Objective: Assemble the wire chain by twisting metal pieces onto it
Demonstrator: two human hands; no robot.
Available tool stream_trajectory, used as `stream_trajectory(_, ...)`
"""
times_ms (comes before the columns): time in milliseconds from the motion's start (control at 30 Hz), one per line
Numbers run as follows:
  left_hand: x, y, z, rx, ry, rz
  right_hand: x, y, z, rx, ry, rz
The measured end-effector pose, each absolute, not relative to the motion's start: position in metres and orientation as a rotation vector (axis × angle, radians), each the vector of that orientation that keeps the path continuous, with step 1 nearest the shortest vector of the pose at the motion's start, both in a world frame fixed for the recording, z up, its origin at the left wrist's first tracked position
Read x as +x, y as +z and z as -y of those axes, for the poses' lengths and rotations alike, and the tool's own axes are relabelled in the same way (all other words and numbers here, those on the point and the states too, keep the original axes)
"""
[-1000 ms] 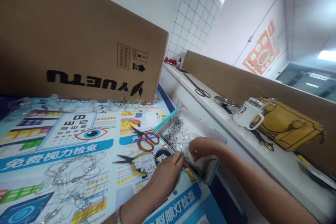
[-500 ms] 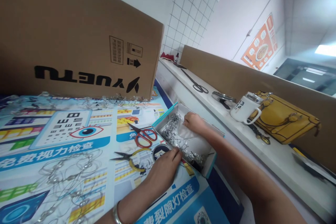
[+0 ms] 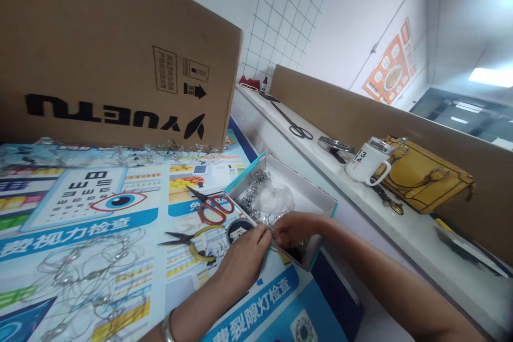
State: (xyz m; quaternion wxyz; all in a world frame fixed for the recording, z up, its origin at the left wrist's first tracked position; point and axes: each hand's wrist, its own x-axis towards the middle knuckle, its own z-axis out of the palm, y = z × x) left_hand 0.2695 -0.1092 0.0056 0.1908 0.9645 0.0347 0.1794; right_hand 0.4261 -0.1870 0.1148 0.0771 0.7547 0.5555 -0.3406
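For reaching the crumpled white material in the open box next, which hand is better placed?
Probably the right hand: it is over the inside of the box, close to the white material. The left hand is at the box's near edge, mostly outside it.

a white mug (image 3: 363,164) stands beside a yellow handbag (image 3: 433,177) on a white ledge (image 3: 419,227)

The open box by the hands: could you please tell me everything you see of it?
The box is shallow, rectangular and open-topped, white inside with teal edges, apparently cardboard. It sits at the printed sheet's edge, holding tangled silvery strands and a crumpled white wad. The left hand is at its near rim; the right hand, in or just above it, hides some contents.
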Motion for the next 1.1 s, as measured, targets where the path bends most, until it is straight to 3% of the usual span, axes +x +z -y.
stream_trajectory(267,0.269,0.004,0.108,2.706,0.516,-0.087,0.464,0.127,0.191,2.422,-0.65,-1.584)
stream_trajectory(533,0.271,0.003,0.107,2.716,0.515,-0.082,0.436,0.12,0.21,2.156,-0.984,-1.64)
stream_trajectory(1100,0.272,0.0,0.105,2.692,0.538,-0.061,0.477,0.125,0.201,2.354,-0.475,-1.66)
